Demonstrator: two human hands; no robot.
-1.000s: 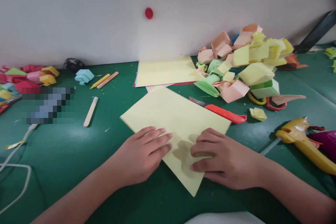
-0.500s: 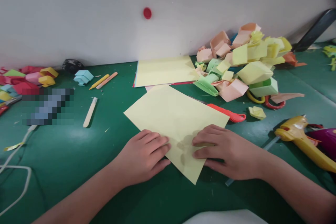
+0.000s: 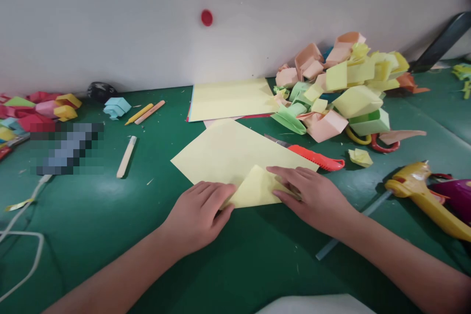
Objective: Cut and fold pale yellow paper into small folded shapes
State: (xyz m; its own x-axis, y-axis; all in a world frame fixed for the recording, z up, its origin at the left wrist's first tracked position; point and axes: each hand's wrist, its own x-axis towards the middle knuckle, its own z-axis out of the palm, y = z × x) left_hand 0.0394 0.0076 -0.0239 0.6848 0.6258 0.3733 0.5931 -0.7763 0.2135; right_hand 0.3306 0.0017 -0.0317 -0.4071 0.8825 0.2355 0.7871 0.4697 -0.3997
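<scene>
Just below the frame's centre, left hand (image 3: 200, 213) and right hand (image 3: 314, 198) pinch the yellow paper (image 3: 224, 152), each grip narrow, its near corner folded up!

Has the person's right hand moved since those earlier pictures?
Yes: the right hand has moved forward, away from the person's body, closer to the red utility knife, which lies where it did.

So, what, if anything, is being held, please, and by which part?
The yellow sheet, by its folded near edge: left hand at one end, right hand at the other.
</scene>
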